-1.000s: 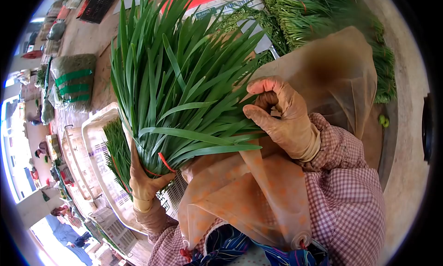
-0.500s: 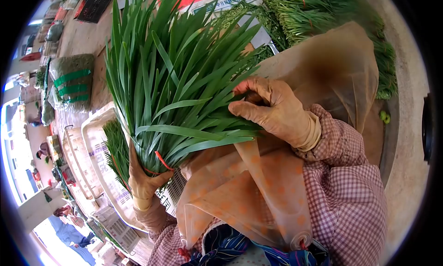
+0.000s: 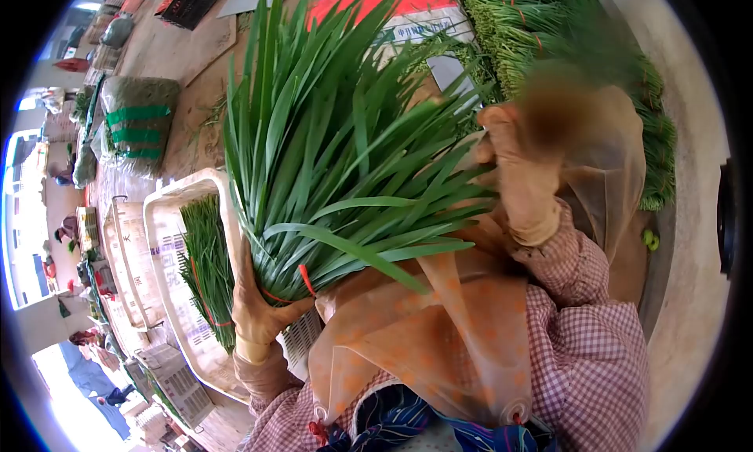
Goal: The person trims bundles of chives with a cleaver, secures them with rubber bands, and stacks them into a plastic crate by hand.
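The left hand [image 3: 267, 315] grasps the leafy bunch [image 3: 337, 170] by its base before the apron [image 3: 392, 326]; the right hand [image 3: 527, 174] curls beside the leaf tips, grip unclear. A crate [image 3: 169, 252] borders the left, stacked greens [image 3: 533, 29] the right.

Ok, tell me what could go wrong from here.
The left hand grips the leaf bundle low down, near the red band, so the wide-fanned leaves might droop or slip loose. The right hand is close to the leaf tips and could bend or snag some. The lowest leaves reach over the apron and may crease against it.
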`<state>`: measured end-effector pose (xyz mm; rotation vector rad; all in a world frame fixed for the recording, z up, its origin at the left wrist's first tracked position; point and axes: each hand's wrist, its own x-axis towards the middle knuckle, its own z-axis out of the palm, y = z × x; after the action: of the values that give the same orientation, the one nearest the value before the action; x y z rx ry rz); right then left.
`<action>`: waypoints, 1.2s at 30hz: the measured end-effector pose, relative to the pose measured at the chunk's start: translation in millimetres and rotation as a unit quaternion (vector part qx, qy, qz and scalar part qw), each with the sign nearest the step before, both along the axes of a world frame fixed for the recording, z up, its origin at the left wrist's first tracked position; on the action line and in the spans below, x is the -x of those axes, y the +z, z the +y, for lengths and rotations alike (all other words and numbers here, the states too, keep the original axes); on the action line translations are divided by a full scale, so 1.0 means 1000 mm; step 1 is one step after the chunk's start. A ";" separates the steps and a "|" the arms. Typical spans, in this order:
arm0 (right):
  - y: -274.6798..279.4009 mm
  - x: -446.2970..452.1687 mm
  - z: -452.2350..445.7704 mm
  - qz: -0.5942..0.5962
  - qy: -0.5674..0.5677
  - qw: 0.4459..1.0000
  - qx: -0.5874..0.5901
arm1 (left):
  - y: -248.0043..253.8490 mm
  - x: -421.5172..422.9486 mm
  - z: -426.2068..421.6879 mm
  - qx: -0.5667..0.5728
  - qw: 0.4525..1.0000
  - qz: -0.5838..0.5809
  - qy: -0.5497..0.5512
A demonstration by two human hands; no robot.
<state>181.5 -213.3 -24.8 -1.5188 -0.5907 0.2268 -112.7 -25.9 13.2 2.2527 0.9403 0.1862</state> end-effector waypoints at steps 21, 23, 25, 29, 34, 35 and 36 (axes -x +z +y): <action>0.052 -0.005 0.024 -0.235 -0.028 0.969 -0.067 | -0.002 -0.006 0.002 0.018 0.996 -0.072 -0.042; 0.058 0.005 0.036 -0.350 0.084 0.921 -0.150 | -0.001 -0.008 -0.001 0.040 0.997 -0.061 -0.021; 0.059 0.015 0.044 -0.371 0.141 0.913 -0.091 | 0.000 -0.008 -0.002 0.039 0.998 -0.044 -0.005; 0.038 0.025 0.043 -0.262 0.138 0.955 0.011 | -0.003 -0.008 -0.003 -0.014 0.998 -0.059 -0.027; 0.025 0.037 0.031 -0.064 0.150 0.987 0.007 | -0.004 -0.005 -0.004 0.037 0.996 -0.081 -0.012; 0.028 0.037 0.029 -0.065 0.150 0.987 0.009 | -0.003 -0.005 -0.004 0.039 0.996 -0.082 -0.012; 0.031 0.036 0.027 -0.048 0.155 0.987 0.019 | -0.002 -0.006 -0.004 0.027 0.997 -0.077 -0.016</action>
<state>145.9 -186.0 6.6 -1.4751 -0.9060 0.4061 -107.1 -30.1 10.8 2.1681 0.8173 0.3104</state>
